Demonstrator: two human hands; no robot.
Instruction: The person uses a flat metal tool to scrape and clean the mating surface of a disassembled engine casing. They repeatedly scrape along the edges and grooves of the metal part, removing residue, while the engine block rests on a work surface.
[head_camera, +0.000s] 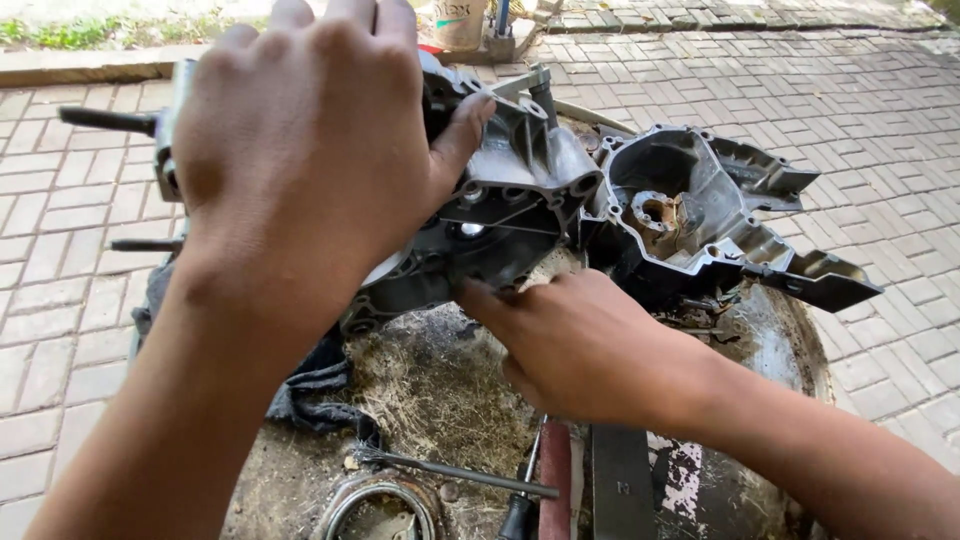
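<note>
- The left hand (300, 150) lies over the top of a grey metal engine case (520, 190), fingers curled down its far side and the thumb pressed on the near face; its grip is wrapped around the case.
- The right hand (580, 345) reaches in from below, fingertips against the lower edge of the case. Its fingers are bent and bunched together, but whether that grip pinches anything I cannot tell, since the tips are hidden against the metal.
- The case sits on a round, dirty, rusted metal drum top (450, 400) that serves as a table, in the middle of the view.
- A second case half (700, 220), open and hollow with a rusty part inside, stands just right of the first and touches it.
- Thin metal studs (105, 120) stick out to the left from behind the left hand.
- A dark rag (320, 385) lies under the case at the left.
- A slim rod (460, 472) and a black-handled tool (522, 505) lie on the drum near the right wrist.
- A metal ring (380, 505) lies at the bottom edge.
- Brick paving (880, 120) surrounds the drum.
</note>
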